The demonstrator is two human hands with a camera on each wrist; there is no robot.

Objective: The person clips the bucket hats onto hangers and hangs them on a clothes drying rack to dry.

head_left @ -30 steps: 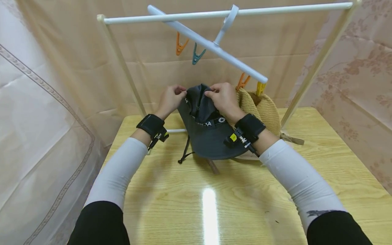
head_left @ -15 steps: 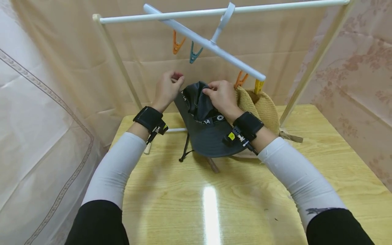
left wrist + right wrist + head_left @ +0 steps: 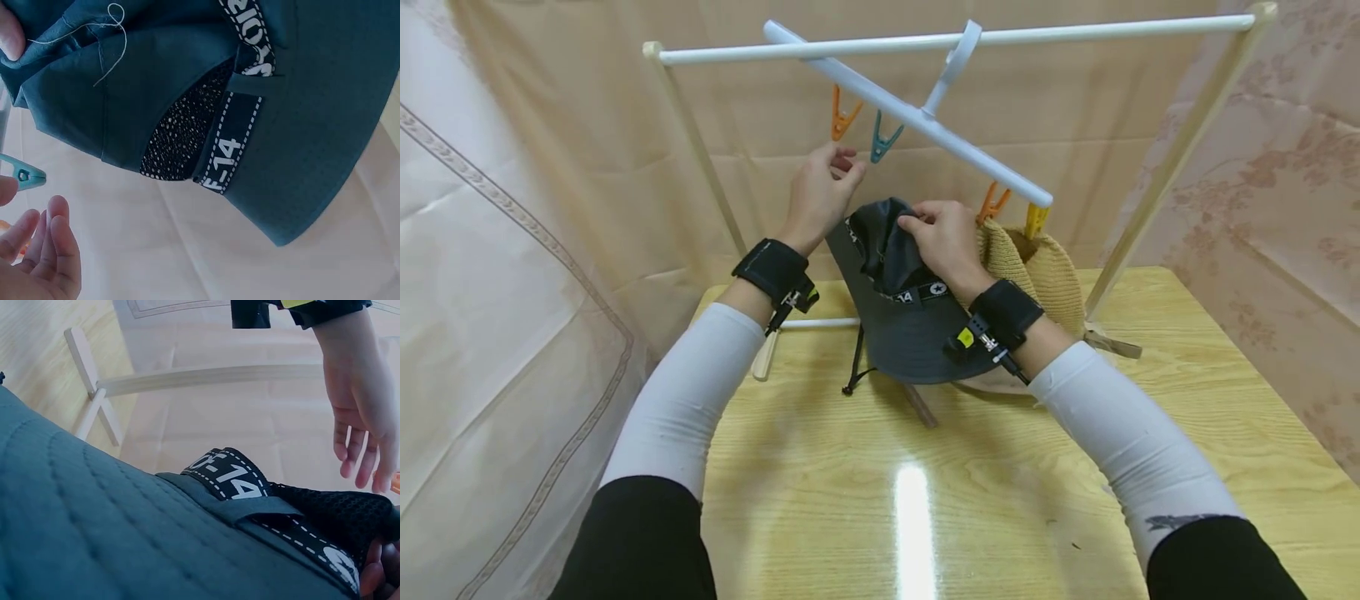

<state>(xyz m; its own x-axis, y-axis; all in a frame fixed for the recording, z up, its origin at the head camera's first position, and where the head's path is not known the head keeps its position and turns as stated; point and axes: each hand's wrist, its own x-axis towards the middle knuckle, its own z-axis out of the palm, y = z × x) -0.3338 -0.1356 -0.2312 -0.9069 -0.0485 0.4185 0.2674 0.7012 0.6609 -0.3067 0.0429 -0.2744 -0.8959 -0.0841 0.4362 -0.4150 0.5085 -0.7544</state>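
Observation:
A dark blue-grey brimmed hat (image 3: 917, 342), with a black band lettered in white, is held tilted by my right hand (image 3: 953, 246), which pinches its crown. My left hand (image 3: 822, 196) is apart from the hat, fingers loosely bent and nothing in them. It is just below an orange clip (image 3: 842, 121) and left of a teal clip (image 3: 883, 143), both hanging from a white hanger (image 3: 910, 114). In the left wrist view, the teal clip (image 3: 30, 176) shows above the left fingers (image 3: 59, 244). The hat's mesh side panel (image 3: 187, 125) is visible there.
A tan knitted hat (image 3: 1060, 271) hangs at the hanger's right end by an orange clip (image 3: 992, 202) and a yellow clip (image 3: 1036, 221). The hanger hooks over a white rack bar (image 3: 1097, 33) standing on a wooden table (image 3: 820, 500). A cord (image 3: 856, 367) dangles below the dark hat.
My left hand has let go of the dark hat's crown and risen toward the orange and teal clips. The right hand keeps its pinch on the hat.

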